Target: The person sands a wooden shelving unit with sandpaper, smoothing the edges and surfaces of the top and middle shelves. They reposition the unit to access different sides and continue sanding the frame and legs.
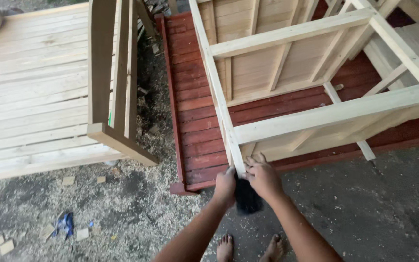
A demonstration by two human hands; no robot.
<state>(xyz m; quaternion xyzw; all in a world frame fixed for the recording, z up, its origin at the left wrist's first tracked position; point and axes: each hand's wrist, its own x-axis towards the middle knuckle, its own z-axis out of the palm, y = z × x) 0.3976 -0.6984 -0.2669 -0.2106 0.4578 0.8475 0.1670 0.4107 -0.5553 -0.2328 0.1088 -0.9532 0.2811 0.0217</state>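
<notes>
Your left hand (225,187) and right hand (263,177) are both clamped on a black tool (246,196), pressing it against the near corner of the pale wooden frame (229,128), apparently for firmer contact.

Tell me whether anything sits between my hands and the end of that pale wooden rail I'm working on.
Only the black pad: both the left hand and right hand press it against the rail end. Nothing else visible is in the way.
</notes>
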